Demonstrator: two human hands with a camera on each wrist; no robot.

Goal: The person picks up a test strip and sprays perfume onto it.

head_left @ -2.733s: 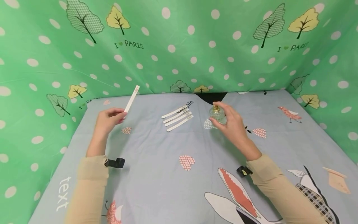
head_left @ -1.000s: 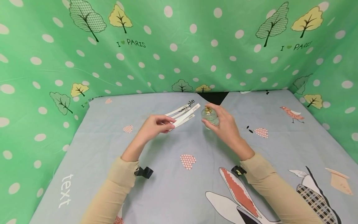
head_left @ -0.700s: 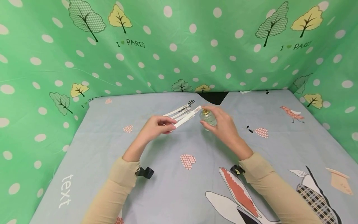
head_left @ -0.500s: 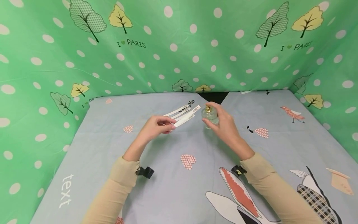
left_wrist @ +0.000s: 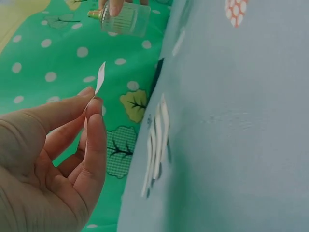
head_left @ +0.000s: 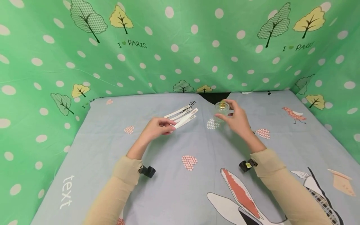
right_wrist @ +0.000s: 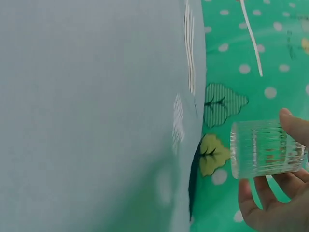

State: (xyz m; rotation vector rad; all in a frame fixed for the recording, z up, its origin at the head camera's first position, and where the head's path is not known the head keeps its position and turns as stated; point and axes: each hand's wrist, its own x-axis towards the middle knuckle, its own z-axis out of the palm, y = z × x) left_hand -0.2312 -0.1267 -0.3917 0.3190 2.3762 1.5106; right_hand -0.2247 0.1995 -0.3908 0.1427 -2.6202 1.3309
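My left hand [head_left: 156,128] pinches a white perfume test strip [head_left: 187,117] between thumb and fingers, its printed end pointing up and right. In the left wrist view the same paper strip [left_wrist: 101,77] curves slightly at its tip. Several more test strips [head_left: 177,111] lie side by side on the cloth, partly hidden behind the left hand. A clear ribbed glass perfume bottle [right_wrist: 263,147] with a gold spray top is held in the air by my right hand [head_left: 238,121], to the right of the strip. The thumb and fingers grip its sides, and a gap separates bottle and strip.
A blue-grey printed cloth [head_left: 157,187] covers the table. Behind it and at the sides hangs a green dotted curtain [head_left: 157,31]. The bunny, heart and bird shapes are printed on the cloth. A small black camera [head_left: 247,165] sits on the right wrist.
The left hand came in from the far left with the strip, then stayed nearly still. The right hand brought the bottle close to it, and has since drawn back right, its forefinger off the spray top.
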